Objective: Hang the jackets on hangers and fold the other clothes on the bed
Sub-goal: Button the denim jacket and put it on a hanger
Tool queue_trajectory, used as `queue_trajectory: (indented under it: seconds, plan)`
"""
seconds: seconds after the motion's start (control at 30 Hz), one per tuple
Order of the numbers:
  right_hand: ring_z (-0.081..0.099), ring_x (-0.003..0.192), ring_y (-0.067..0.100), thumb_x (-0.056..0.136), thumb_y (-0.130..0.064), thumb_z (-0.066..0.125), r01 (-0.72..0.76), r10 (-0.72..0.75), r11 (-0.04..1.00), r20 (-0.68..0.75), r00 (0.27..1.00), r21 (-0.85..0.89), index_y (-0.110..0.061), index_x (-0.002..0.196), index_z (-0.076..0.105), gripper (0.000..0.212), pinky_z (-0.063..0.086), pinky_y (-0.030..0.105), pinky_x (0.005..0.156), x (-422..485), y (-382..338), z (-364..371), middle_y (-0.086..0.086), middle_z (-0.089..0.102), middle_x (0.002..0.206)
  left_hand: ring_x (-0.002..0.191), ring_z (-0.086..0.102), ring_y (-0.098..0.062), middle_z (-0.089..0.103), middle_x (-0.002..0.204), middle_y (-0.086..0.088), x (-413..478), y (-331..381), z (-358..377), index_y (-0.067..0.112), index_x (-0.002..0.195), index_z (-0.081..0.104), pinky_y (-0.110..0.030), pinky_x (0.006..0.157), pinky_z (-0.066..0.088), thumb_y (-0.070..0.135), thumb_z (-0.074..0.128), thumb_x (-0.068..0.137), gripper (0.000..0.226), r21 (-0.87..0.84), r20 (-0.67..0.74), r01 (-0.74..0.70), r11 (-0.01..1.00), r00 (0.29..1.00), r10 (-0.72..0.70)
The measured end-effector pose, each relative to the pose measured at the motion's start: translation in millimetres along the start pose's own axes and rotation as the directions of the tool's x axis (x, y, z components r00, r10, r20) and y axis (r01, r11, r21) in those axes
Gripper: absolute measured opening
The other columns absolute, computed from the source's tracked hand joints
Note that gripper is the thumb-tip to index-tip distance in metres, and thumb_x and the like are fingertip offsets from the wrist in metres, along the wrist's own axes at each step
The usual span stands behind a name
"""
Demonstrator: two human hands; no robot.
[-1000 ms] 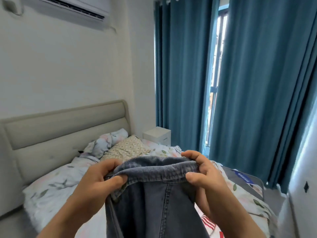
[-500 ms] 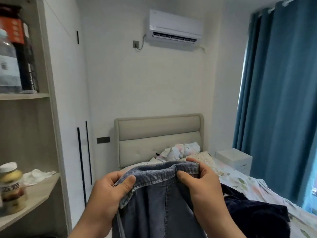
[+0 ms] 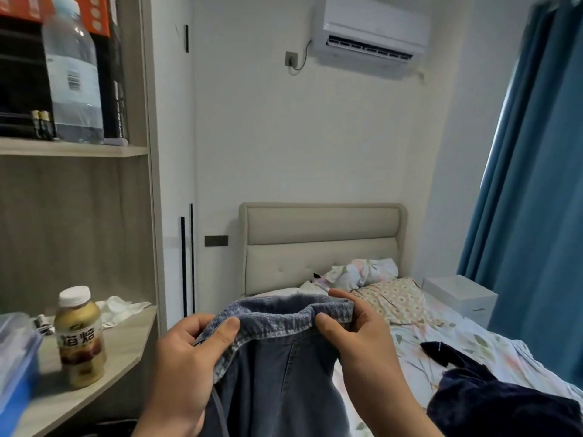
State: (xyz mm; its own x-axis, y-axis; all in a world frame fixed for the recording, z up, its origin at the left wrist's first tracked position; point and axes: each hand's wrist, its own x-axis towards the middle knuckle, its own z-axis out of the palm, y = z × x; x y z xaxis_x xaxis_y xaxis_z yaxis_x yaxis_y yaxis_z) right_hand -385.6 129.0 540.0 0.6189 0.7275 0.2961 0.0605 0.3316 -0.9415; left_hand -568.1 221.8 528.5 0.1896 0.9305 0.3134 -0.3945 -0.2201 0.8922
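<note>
In the head view, a denim garment (image 3: 284,373), seemingly a jacket, was held up in the air beside the bed (image 3: 473,342). One end of its collar (image 3: 284,320) was pinched between the thumb and curled fingers of the left hand (image 3: 186,367), and the other end was gripped likewise by the right hand (image 3: 362,348). No hanger was seen, so hanging was judged not yet done. A dark navy garment (image 3: 498,408) was left unfolded on the bed.

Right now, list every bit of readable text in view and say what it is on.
"焙": first of two large characters on the gold-label bottle; the second is unclear, and the smaller print is blurred.
Water bottle label: a barcode and print too small to read.
Black book spine: print too blurred to read.
</note>
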Motion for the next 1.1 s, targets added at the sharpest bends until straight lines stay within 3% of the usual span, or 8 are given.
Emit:
queue_trajectory:
  seconds: [0.23,0.37,0.53,0.7,0.83,0.9,1.0,1.1]
  plan:
    - [0.072,0.098,0.021,0.084,0.000,0.074,-0.015,0.016,1.000,-0.023,1.000,0.010,-0.020,0.111,0.069,0.034,0.057,0.036,0.089,29,23,37,0.004,0.077,0.100,0.082,0.074,-0.033,0.075,0.087,-0.017,41,-11,-24,0.017,0.089,0.078,-0.044,0.082,0.055,0.032,0.077,0.060,0.033,-0.014,-0.018,0.015,1.000,1.000,-0.015]
    - [0.073,0.095,0.025,0.083,0.001,0.074,0.002,-0.002,1.000,0.018,1.000,0.016,-0.018,0.107,0.071,0.030,0.058,0.034,0.084,59,39,52,0.007,0.076,0.098,0.079,0.074,-0.029,0.076,0.083,-0.013,69,-25,-29,0.019,0.087,0.078,-0.039,0.076,0.055,0.029,0.075,0.062,0.027,0.022,-0.071,-0.005,1.000,0.997,0.007]
    - [0.072,0.092,0.022,0.082,0.002,0.074,-0.009,0.006,0.999,0.064,0.998,0.036,-0.029,0.098,0.074,0.035,0.056,0.033,0.081,115,73,70,0.005,0.076,0.096,0.073,0.073,-0.026,0.076,0.079,-0.012,112,-51,-31,0.022,0.082,0.078,-0.037,0.072,0.054,0.023,0.077,0.064,0.018,0.081,-0.156,0.016,0.997,0.988,-0.003]
    - [0.071,0.080,0.015,0.080,0.004,0.076,-0.068,0.062,0.997,0.148,0.987,0.037,-0.024,0.097,0.074,0.033,0.055,0.027,0.069,193,123,87,0.002,0.076,0.089,0.072,0.074,-0.026,0.075,0.075,-0.009,168,-92,-30,0.029,0.078,0.078,-0.039,0.073,0.056,0.013,0.079,0.075,0.016,0.178,-0.276,0.062,0.982,0.961,-0.011]
    - [0.072,0.080,0.020,0.080,0.003,0.076,-0.151,0.135,0.987,0.228,0.964,0.052,-0.017,0.102,0.071,0.030,0.056,0.027,0.069,262,151,103,0.007,0.076,0.090,0.062,0.072,-0.022,0.074,0.071,-0.014,222,-111,-18,0.021,0.073,0.078,-0.022,0.051,0.055,0.004,0.077,0.075,0.017,0.156,-0.386,0.079,0.985,0.923,-0.013]
    - [0.072,0.081,0.022,0.080,0.004,0.075,-0.180,0.161,0.982,0.258,0.953,0.051,-0.015,0.103,0.070,0.030,0.056,0.029,0.071,294,161,108,0.008,0.076,0.089,0.059,0.071,-0.021,0.074,0.071,-0.015,246,-119,-11,0.016,0.071,0.078,-0.019,0.047,0.052,0.001,0.076,0.076,0.016,0.148,-0.408,0.100,0.984,0.912,-0.031]
    - [0.070,0.080,0.022,0.080,0.008,0.073,-0.203,0.174,0.977,0.322,0.931,0.060,-0.011,0.103,0.069,0.030,0.056,0.036,0.078,338,173,119,0.011,0.076,0.087,0.064,0.072,-0.029,0.073,0.072,-0.017,277,-131,-2,0.010,0.071,0.076,-0.032,0.058,0.055,0.000,0.076,0.076,0.012,0.147,-0.443,0.110,0.983,0.896,-0.034]
    - [0.069,0.074,0.016,0.080,0.009,0.072,-0.224,0.194,0.974,0.358,0.913,0.043,-0.011,0.101,0.069,0.029,0.056,0.030,0.073,372,187,131,0.008,0.075,0.082,0.069,0.072,-0.035,0.074,0.074,-0.018,305,-146,1,0.008,0.075,0.076,-0.038,0.070,0.056,-0.001,0.077,0.076,0.008,0.179,-0.483,0.112,0.977,0.876,-0.012]
